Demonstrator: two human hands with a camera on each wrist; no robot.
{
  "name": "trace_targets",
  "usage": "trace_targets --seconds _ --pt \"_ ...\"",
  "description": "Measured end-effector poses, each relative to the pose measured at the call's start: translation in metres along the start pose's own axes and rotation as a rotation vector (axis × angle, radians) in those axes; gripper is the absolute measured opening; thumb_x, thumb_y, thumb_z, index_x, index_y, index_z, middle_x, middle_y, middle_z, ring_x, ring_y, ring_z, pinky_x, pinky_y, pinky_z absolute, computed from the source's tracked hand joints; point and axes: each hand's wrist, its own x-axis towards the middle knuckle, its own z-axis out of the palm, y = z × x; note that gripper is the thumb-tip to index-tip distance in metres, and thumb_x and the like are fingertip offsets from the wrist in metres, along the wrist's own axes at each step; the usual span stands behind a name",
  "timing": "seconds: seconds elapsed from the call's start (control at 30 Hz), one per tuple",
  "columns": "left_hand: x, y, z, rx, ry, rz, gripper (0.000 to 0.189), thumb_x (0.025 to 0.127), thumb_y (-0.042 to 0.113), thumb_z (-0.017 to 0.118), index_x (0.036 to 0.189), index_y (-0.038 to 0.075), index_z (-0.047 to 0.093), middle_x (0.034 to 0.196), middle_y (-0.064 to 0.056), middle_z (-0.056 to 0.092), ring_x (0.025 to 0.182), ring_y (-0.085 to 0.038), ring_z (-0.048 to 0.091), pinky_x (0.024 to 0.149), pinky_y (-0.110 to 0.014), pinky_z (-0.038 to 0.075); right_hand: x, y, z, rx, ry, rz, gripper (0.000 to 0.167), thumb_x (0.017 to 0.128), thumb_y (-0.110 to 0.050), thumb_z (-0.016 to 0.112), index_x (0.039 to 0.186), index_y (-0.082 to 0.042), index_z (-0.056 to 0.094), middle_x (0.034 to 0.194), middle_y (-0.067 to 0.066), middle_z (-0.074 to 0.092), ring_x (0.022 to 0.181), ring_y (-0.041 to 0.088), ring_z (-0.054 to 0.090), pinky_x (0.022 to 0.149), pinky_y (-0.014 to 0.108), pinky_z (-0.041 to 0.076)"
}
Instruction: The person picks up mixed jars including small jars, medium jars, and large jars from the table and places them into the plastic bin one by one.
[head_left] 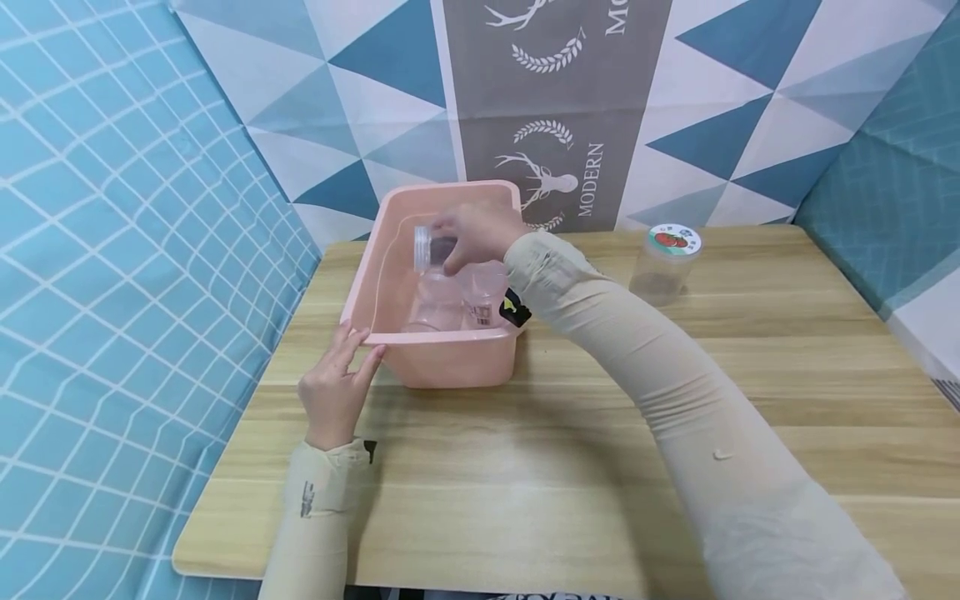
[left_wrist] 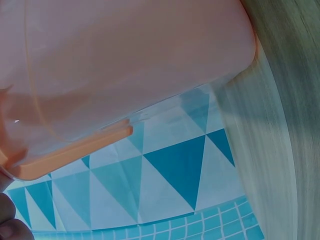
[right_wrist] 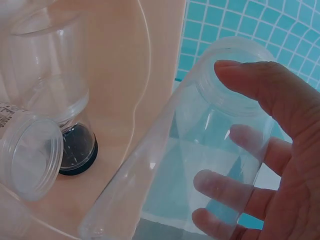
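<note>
A pink plastic basin (head_left: 461, 362) stands on the wooden table. My left hand (head_left: 337, 392) grips its near left corner, fingertips on the rim; the left wrist view shows the basin's outer wall (left_wrist: 140, 60) and part of some fingers (left_wrist: 12, 227). Over the inside of the basin, my right hand (head_left: 483, 233) holds a clear plastic jar (right_wrist: 195, 145), its thumb near the jar's mouth and the other fingers around the side. Several clear jars (right_wrist: 50, 70) lie in the basin below, one with a black end (right_wrist: 82, 157) and another with a printed barcode label (head_left: 480, 314).
Right of the basin, a clear jar (head_left: 660, 275) with a white lid (head_left: 675, 239) showing a red picture stands on the table (head_left: 487, 483). Patterned wall covering (head_left: 390, 50) rises behind the table, and blue tiled covering (head_left: 112, 275) lies along its left side.
</note>
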Motion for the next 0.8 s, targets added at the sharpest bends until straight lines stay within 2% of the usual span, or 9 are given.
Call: trace_targets --seconds 0.23,0.27,0.33,0.47,0.5,0.57,0.7,0.8 --pt "-0.001 0.000 0.000 0.004 -0.004 0.004 0.057 0.091 0.053 0.056 0.093 -0.001 0.073 0.105 -0.021 0.068 0.086 -0.039 0.068 0.040 -0.043 0.039 -0.003 -0.003 0.000 -0.004 0.013 -0.015 0.073 0.074 -0.028 0.082 0.140 -0.024 0.050 0.141 -0.001 0.052 0.120 0.018 0.052 0.098 0.034 0.040" --pt "-0.001 0.001 0.001 0.005 -0.004 0.004 0.057 0.091 0.054 0.055 0.094 -0.001 0.073 0.105 -0.021 0.068 0.085 -0.039 0.068 0.040 -0.042 0.039 -0.004 -0.003 -0.001 0.003 0.016 -0.026 0.073 0.074 -0.029 0.081 0.140 -0.024 0.050 0.134 -0.001 0.058 0.116 0.017 0.054 0.097 0.033 0.041" --pt "-0.001 0.001 0.001 0.006 -0.001 0.004 0.056 0.091 0.054 0.056 0.094 0.000 0.072 0.105 -0.021 0.068 0.085 -0.039 0.068 0.040 -0.042 0.039 -0.005 0.000 -0.001 -0.006 0.022 -0.053 0.072 0.076 -0.032 0.081 0.141 -0.025 0.049 0.131 -0.002 0.060 0.114 0.016 0.055 0.095 0.033 0.041" --pt "0.000 0.001 0.000 0.011 0.002 0.008 0.056 0.090 0.053 0.056 0.093 0.000 0.072 0.105 -0.021 0.068 0.084 -0.039 0.068 0.040 -0.042 0.039 -0.007 0.008 -0.002 -0.007 0.017 -0.081 0.071 0.079 -0.036 0.076 0.142 -0.021 0.048 0.132 -0.001 0.059 0.120 0.018 0.053 0.098 0.034 0.040" --pt "0.000 0.001 0.000 0.011 0.003 0.009 0.056 0.090 0.053 0.057 0.093 0.000 0.072 0.104 -0.021 0.068 0.084 -0.039 0.068 0.040 -0.043 0.039 -0.007 0.010 -0.003 -0.013 0.015 -0.073 0.071 0.080 -0.038 0.075 0.142 -0.020 0.047 0.139 -0.001 0.053 0.125 0.019 0.049 0.100 0.036 0.039" --pt "0.000 0.001 0.000 0.011 0.003 0.011 0.055 0.090 0.053 0.057 0.093 0.000 0.072 0.104 -0.021 0.068 0.083 -0.039 0.068 0.041 -0.043 0.040 -0.008 0.014 -0.004 -0.009 0.005 -0.036 0.072 0.081 -0.041 0.073 0.144 -0.019 0.045 0.144 -0.001 0.048 0.130 0.021 0.045 0.100 0.039 0.039" --pt "0.000 0.001 0.000 0.008 0.006 0.010 0.055 0.090 0.052 0.058 0.093 -0.001 0.072 0.104 -0.021 0.068 0.083 -0.039 0.068 0.042 -0.043 0.041 -0.011 0.020 -0.005 0.001 0.000 0.025 0.071 0.082 -0.044 0.073 0.143 -0.020 0.046 0.147 -0.001 0.045 0.133 0.022 0.042 0.096 0.045 0.042" --pt "0.000 0.001 0.000 0.010 0.014 0.008 0.056 0.090 0.053 0.057 0.093 -0.001 0.072 0.104 -0.021 0.068 0.083 -0.040 0.068 0.042 -0.043 0.041 -0.011 0.022 -0.004 0.013 -0.006 0.039 0.069 0.081 -0.044 0.074 0.141 -0.020 0.048 0.147 0.000 0.044 0.133 0.022 0.041 0.096 0.046 0.042"
